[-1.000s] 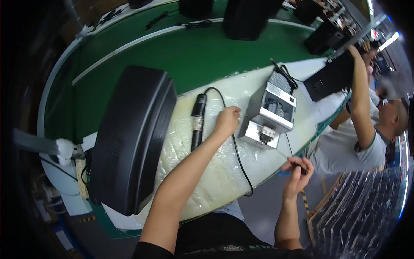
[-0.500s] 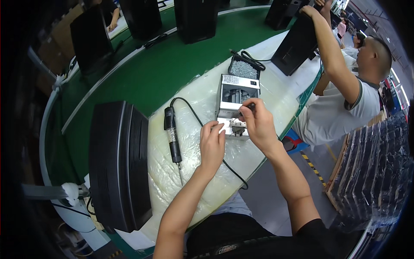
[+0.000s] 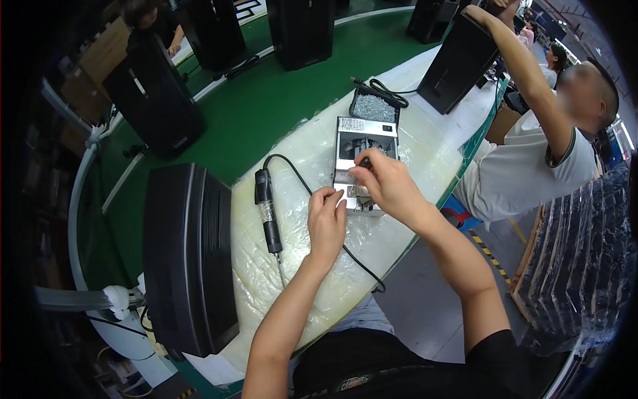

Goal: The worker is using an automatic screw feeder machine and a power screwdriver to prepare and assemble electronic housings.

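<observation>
A silver screw feeder [image 3: 347, 163] stands on the film-covered bench, an opening in its top showing the mechanism. My right hand [image 3: 392, 183] is closed over its front part, pinching a small dark-handled tool [image 3: 365, 163] whose lower end I cannot make out. At the feeder's front left edge, my left hand [image 3: 327, 223] rests with bent fingers gripping the metal. Behind the feeder sits a black tray of small screws [image 3: 373, 107]. To the left of my left hand lies an electric screwdriver [image 3: 268, 211] with a black-and-clear body and a long thin bit.
A large black speaker-like cabinet [image 3: 189, 259] stands at the bench's left side. Its cable [image 3: 362, 267] aside, the screwdriver lies on clear film. Across the green conveyor [image 3: 266, 110] are more black cabinets [image 3: 302, 33]. At right a co-worker [image 3: 531, 159] handles another cabinet [image 3: 458, 63].
My right hand and the dark-handled tool have shifted left and slightly away from me over the feeder. My left hand stays at the edge. A cabinet on the conveyor has moved right.
</observation>
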